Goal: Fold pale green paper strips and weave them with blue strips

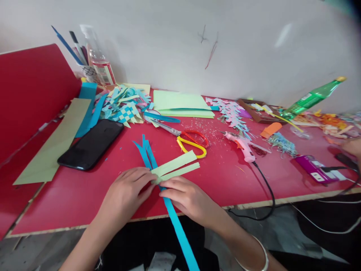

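Note:
Pale green paper strips (176, 164) and blue paper strips (179, 231) cross each other near the front edge of the red table. My left hand (128, 188) pinches the green strips at their left end, by the crossing. On the other side, my right hand (187, 197) has its fingers closed on the strips at the same spot. One long blue length hangs down past the table edge toward my lap, while shorter blue ends point away from me. My fingers partly hide how the strips interlace.
Beyond my hands lie scissors (183, 136) with red and yellow handles. A phone (91, 144) and paper sheets (53, 145) are at left, near woven paper pieces (128, 109). At right are a pink glue gun (241, 146), its cord, a purple power strip (316, 169) and another person's hand (352, 146).

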A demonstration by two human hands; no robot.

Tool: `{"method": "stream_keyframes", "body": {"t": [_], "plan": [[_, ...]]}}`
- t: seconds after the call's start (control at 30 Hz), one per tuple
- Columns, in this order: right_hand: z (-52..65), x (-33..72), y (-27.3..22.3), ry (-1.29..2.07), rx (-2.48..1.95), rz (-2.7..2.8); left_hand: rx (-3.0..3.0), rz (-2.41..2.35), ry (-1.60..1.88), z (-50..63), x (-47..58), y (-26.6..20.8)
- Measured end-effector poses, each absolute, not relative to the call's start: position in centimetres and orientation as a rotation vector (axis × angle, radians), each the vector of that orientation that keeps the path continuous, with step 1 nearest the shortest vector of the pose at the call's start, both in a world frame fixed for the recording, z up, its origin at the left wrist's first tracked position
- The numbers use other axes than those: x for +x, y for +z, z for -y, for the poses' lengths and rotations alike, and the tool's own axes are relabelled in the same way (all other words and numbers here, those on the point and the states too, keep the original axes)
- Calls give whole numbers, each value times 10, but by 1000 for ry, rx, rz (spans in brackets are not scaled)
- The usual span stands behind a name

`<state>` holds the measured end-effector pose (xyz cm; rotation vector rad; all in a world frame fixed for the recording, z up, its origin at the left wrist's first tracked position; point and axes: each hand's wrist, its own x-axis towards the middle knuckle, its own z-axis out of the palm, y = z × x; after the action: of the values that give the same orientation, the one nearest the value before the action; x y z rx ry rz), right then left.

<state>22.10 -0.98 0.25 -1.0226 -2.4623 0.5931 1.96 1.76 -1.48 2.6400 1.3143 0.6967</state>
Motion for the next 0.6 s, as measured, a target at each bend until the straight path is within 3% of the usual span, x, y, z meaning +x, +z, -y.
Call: {"method": "stream_keyframes", "body": {"t": [0.2,0.4,0.6], "plan": [[2,228,14,654,-1053,2412,2674,-1279,696,-18,20,-14],[-31,246,20,310,-1315,2474,2656,-1337,657,-19,22,-9],[-47,249,23,265,-1388,2620,2522,-1450,569,-20,24,-5]]}}
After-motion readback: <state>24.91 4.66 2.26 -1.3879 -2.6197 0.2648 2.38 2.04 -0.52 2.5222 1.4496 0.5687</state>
